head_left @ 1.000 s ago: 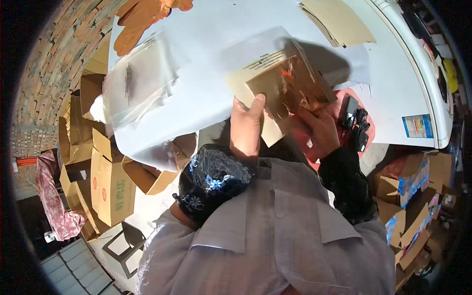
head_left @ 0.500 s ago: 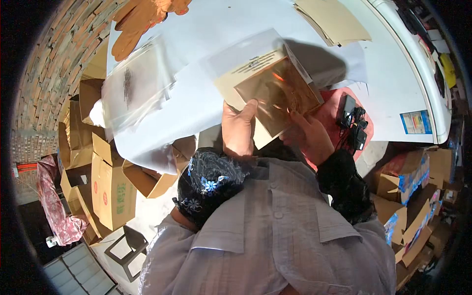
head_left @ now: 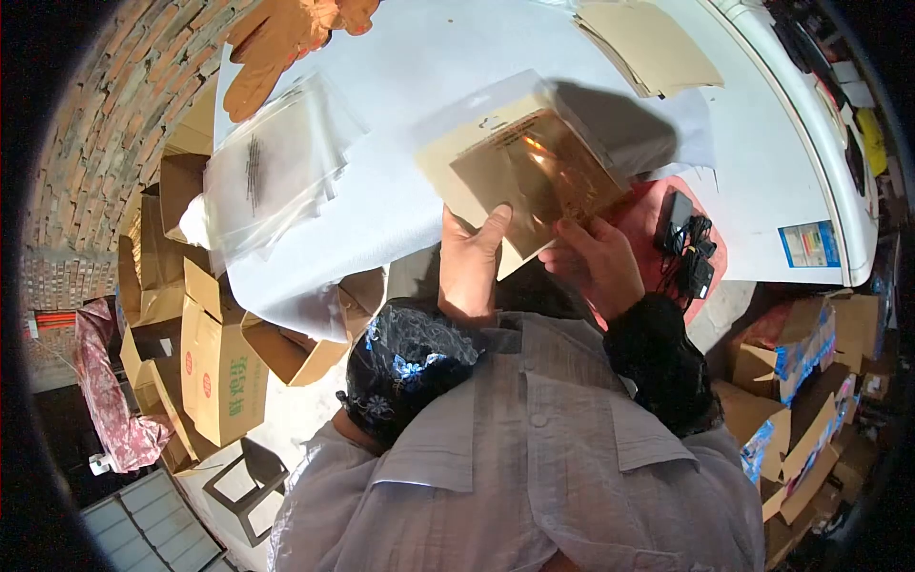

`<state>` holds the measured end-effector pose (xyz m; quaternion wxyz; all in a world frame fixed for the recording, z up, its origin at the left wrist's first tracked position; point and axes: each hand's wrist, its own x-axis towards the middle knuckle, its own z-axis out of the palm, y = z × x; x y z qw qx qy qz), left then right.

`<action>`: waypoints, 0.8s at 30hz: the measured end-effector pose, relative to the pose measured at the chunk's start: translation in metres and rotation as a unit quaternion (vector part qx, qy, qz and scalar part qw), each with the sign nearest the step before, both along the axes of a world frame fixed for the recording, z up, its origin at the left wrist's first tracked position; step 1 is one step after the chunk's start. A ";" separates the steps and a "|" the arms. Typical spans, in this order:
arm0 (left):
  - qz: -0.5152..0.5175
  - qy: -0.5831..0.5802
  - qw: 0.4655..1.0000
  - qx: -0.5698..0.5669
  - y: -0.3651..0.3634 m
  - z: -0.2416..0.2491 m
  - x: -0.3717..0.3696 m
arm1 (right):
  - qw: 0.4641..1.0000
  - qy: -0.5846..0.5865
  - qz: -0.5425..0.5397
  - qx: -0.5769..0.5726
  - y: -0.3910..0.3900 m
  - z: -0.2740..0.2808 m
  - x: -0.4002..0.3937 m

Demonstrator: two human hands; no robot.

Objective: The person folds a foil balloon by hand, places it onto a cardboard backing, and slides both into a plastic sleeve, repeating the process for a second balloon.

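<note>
A clear plastic bag [head_left: 477, 114] holds a cream card and a shiny copper-coloured sheet [head_left: 534, 176], tilted over the white table edge. My left hand [head_left: 472, 257] grips its lower left side, thumb on top of the sheet. At the lower right edge my right hand [head_left: 600, 262] pinches the same bag, fingers bent together. On the table's left lies a stack of clear bags [head_left: 276, 172] with dark print. Copper-coloured sheets [head_left: 276, 52] lie behind them, and a stack of cream cards [head_left: 653, 48] is at the back right.
A red stool seat [head_left: 710, 257] with black adapters and cables [head_left: 688, 243] stands right of my hands. Cardboard boxes [head_left: 224, 372] crowd the lower left, and more boxes [head_left: 791, 419] are at the right. A brick wall [head_left: 105, 143] runs along the left.
The bag with the card and sheet has tilted slightly, and the card's printed text is now less visible. Both hands keep their hold, with small shifts of the fingers. The view has moved slightly.
</note>
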<state>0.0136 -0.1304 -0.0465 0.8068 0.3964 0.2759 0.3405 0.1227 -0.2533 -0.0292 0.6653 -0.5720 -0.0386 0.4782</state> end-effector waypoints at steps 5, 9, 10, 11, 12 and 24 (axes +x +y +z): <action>0.015 0.004 1.000 0.008 -0.002 -0.001 0.001 | 0.998 -0.044 0.006 -0.046 0.005 0.002 -0.002; 0.006 0.021 1.000 -0.014 -0.001 0.003 0.000 | 0.997 -0.062 0.019 -0.035 0.002 -0.012 0.001; 0.002 0.022 1.000 -0.012 0.001 0.000 0.000 | 0.997 -0.058 0.020 -0.034 0.002 -0.016 0.002; -0.001 0.023 1.000 -0.011 0.001 -0.001 0.000 | 0.998 -0.055 0.022 -0.033 0.002 -0.019 0.003; -0.002 0.012 1.000 -0.016 0.001 -0.001 0.001 | 0.998 -0.047 0.011 -0.030 0.003 -0.023 0.003; -0.025 -0.007 0.996 -0.086 0.011 0.012 -0.004 | 0.968 -0.245 0.043 0.022 0.010 -0.070 0.005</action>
